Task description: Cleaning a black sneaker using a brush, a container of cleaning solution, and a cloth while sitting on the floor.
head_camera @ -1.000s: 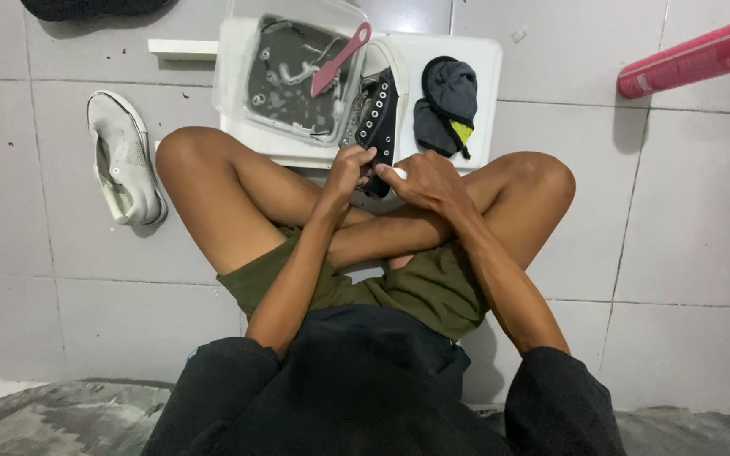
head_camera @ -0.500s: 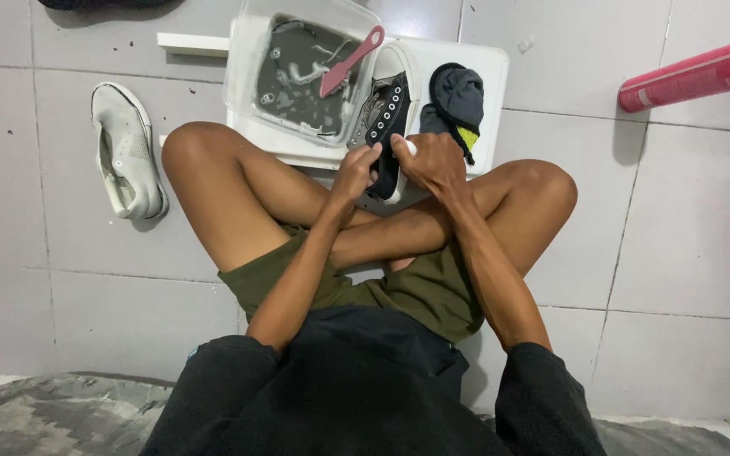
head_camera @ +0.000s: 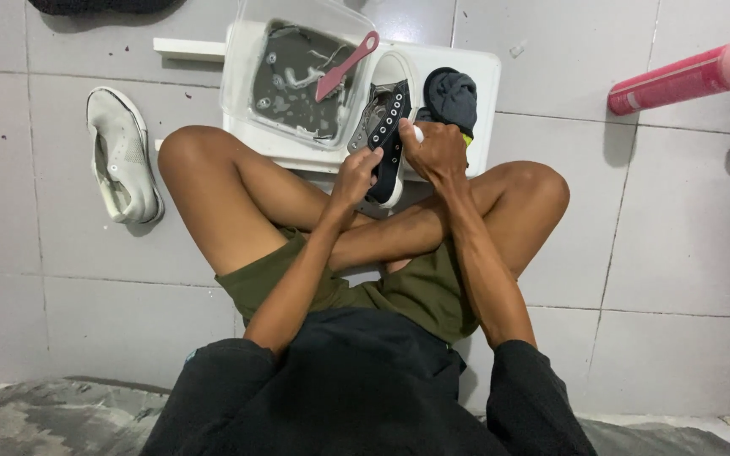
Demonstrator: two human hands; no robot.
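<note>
A grey tiled floor surrounds a clear plastic tub (head_camera: 242, 63) of murky water, a pink-handled brush (head_camera: 346, 65) propped across it. Just beside the tub, on a white board (head_camera: 482, 101), both hands hold a black high-top sneaker (head_camera: 386, 139): left hand (head_camera: 355, 176) gripping its lower side, right hand (head_camera: 434, 154) closed over the top edge. Judging by the dirty water, washing seems underway; a white shoe (head_camera: 120, 156) lies well apart from the tub, a dark cloth (head_camera: 454, 95) near it
</note>
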